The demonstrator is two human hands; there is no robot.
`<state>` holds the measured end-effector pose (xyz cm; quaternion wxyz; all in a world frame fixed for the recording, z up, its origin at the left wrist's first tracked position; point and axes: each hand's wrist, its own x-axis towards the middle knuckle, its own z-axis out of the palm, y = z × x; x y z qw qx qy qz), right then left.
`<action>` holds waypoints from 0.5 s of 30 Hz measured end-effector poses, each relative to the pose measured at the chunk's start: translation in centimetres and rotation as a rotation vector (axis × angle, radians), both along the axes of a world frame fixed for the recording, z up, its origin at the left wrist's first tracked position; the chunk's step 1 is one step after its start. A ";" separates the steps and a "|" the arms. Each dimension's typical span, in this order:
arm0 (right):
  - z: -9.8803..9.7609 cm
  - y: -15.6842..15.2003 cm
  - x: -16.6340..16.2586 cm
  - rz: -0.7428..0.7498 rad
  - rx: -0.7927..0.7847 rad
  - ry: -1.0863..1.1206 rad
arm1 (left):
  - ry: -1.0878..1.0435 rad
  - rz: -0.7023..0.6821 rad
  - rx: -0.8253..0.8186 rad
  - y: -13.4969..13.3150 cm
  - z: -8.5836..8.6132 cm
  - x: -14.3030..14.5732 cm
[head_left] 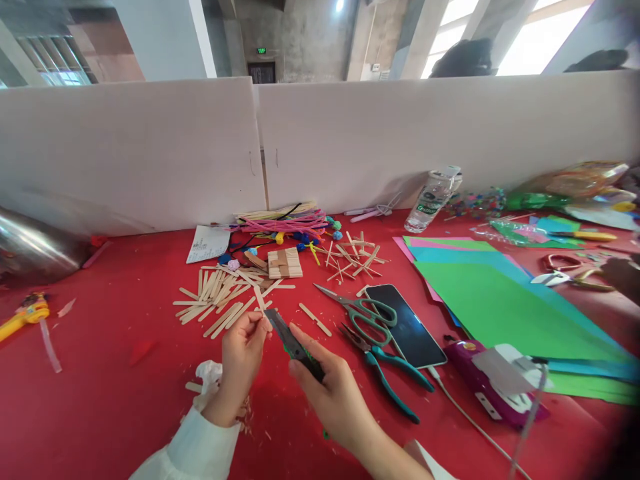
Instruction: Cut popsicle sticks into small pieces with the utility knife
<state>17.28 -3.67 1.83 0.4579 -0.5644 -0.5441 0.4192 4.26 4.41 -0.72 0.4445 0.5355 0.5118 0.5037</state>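
My left hand (241, 360) pinches a thin wooden craft stick (259, 299) by its near end, above the red table (110, 360). My right hand (334, 393) is closed round a utility knife (293, 343) with a dark and green handle. The blade tip sits right beside the stick and my left fingertips. A loose pile of wooden sticks (220, 297) lies just beyond both hands. Wood shavings lie on the table under my wrists.
Green-handled scissors (363, 310), teal pliers (387, 370) and a phone (405, 327) lie right of my hands. Coloured paper sheets (490, 293), a purple tool (493, 387), a water bottle (431, 199), pipe cleaners (285, 223) and a white divider (350, 133) surround them. Another person's hand (623, 277) is at the right edge.
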 end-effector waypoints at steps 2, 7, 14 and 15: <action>-0.1 0.0 0.4 -0.016 0.112 -0.139 | -0.034 0.005 -0.029 0.0 0.1 0.1; -0.5 -0.1 0.9 -0.019 0.262 -0.414 | -0.096 0.022 -0.046 0.0 0.3 0.1; -0.6 -0.3 0.7 -0.081 0.354 -0.646 | -0.122 0.022 -0.083 -0.2 0.1 0.1; -0.5 -0.2 0.7 -0.085 0.367 -0.663 | -0.126 0.021 -0.084 -0.3 0.1 0.2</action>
